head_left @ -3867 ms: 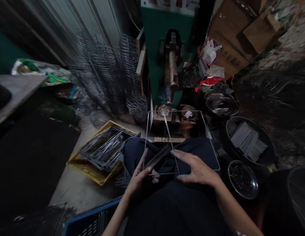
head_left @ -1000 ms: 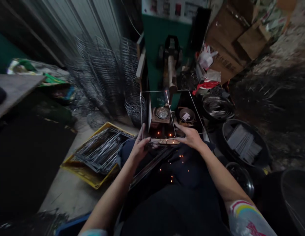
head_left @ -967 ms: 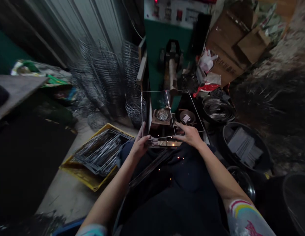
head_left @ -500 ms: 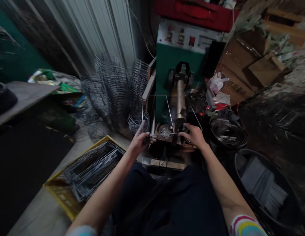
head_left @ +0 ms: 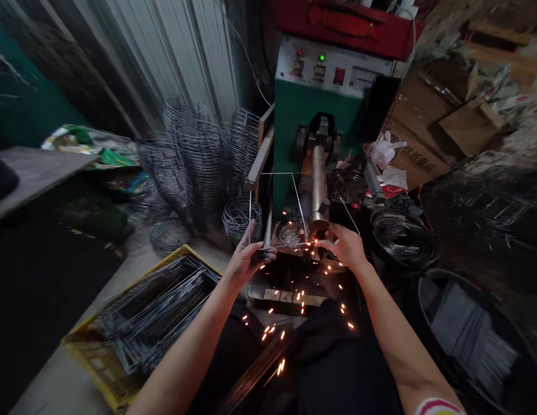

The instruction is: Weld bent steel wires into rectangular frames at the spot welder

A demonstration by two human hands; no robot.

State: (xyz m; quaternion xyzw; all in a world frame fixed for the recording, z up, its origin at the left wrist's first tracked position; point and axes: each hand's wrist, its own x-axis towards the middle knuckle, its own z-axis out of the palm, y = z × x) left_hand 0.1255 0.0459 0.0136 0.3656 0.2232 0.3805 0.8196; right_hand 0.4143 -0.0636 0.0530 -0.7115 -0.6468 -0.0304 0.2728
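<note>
A thin bent-wire frame (head_left: 298, 200) is stretched between my two hands at the spot welder (head_left: 294, 121), a green machine. My left hand (head_left: 244, 258) pinches its near left part between thumb and fingers. Close by the welder's thick metal electrode arm (head_left: 319, 181), my right hand (head_left: 348, 246) grips the near right part; its fingertips are partly hidden. Orange sparks (head_left: 300, 295) spray from the contact point and fall towards my lap, where thin rods (head_left: 259, 369) lie. Behind the near wire, a round dish (head_left: 280, 235) holds small shiny bits.
A yellow crate (head_left: 89, 346) of wire pieces stands at left. Stacked wire baskets (head_left: 205, 158) rise behind it. To the right are a wire coil (head_left: 395, 233), a black tub (head_left: 424, 288) with flat grey pieces, and cardboard boxes (head_left: 417, 150).
Sparks have burst out at the electrode, and red and green lamps now glow on the panel. The electrode arm's tip and the near wire sit lower in the picture. Both hands keep their grip.
</note>
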